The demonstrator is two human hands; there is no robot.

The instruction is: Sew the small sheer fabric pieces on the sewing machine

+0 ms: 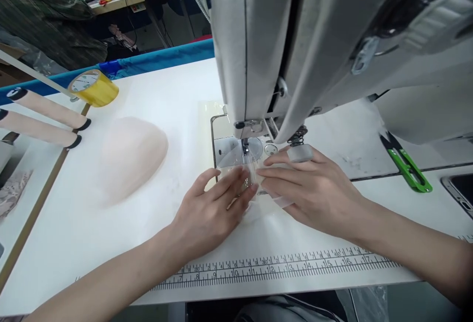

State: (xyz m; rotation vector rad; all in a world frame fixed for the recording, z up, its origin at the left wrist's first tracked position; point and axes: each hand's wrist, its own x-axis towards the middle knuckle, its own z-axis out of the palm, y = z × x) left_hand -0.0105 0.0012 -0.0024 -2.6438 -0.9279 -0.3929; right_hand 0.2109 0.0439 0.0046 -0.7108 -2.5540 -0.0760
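A grey-white sewing machine point(295, 41) stands over the white table point(111, 243). Under its needle and presser foot point(245, 150) lies a small sheer, pale piece of fabric point(254, 177). My left hand point(210, 213) lies flat on the fabric's left part, fingers stretched toward the needle. My right hand point(314, 189) presses on it from the right, fingers extended and close together, with a clear finger guard on the index finger point(300, 153). The fingertips of both hands almost meet just in front of the foot.
A pale pink moulded foam cup point(129, 157) lies left of the machine. Yellow tape roll point(93, 87) sits at the far left, beside two pink tubes point(44, 117). Green thread snips point(406, 164) lie at the right. A printed ruler point(281, 265) runs along the front edge.
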